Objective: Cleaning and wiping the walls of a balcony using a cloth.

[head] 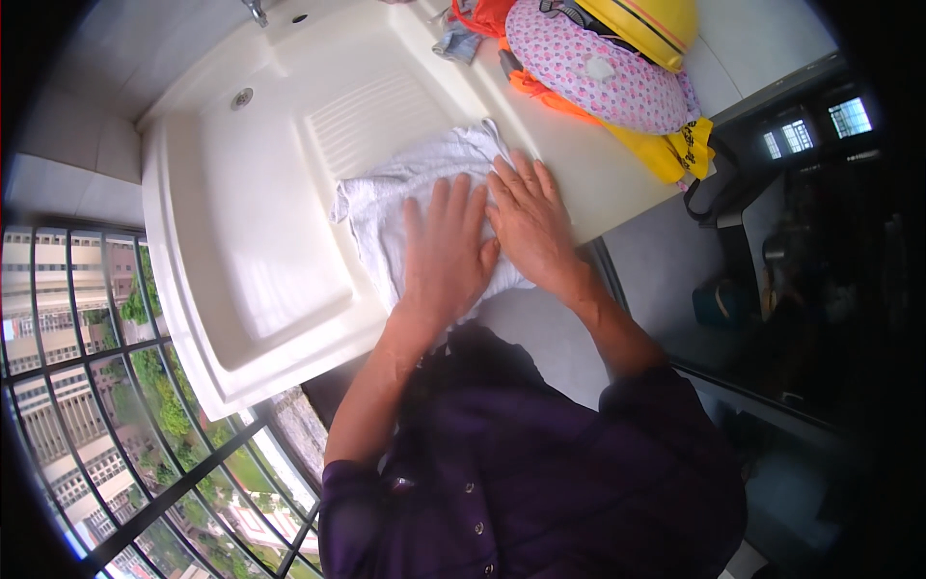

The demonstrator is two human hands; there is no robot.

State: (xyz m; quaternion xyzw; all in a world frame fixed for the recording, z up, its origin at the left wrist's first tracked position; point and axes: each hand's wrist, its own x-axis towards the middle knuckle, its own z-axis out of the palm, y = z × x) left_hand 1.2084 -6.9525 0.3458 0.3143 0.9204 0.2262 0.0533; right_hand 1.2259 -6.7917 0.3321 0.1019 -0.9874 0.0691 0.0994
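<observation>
A thin white cloth (376, 242) lies spread over the ribbed washboard (376, 116) and the front rim of a white laundry sink. One edge of the cloth hangs over the front. My left hand (445, 246) rests palm down on its middle, fingers apart and slightly blurred. Close beside it, my right hand (532, 217) lies flat on the cloth's right part, fingers pointing away from me. The two hands almost touch at the thumbs. Neither hand grips the cloth, and they hide part of it.
The sink basin (253, 231) with its drain (242, 98) lies left; a faucet (255, 11) is behind it. On the right counter are a yellow helmet (651, 29), a flowered fabric item (600, 79), a yellow cloth (651, 155) and a grey cloth (458, 43). A barred window (130, 347) stands left.
</observation>
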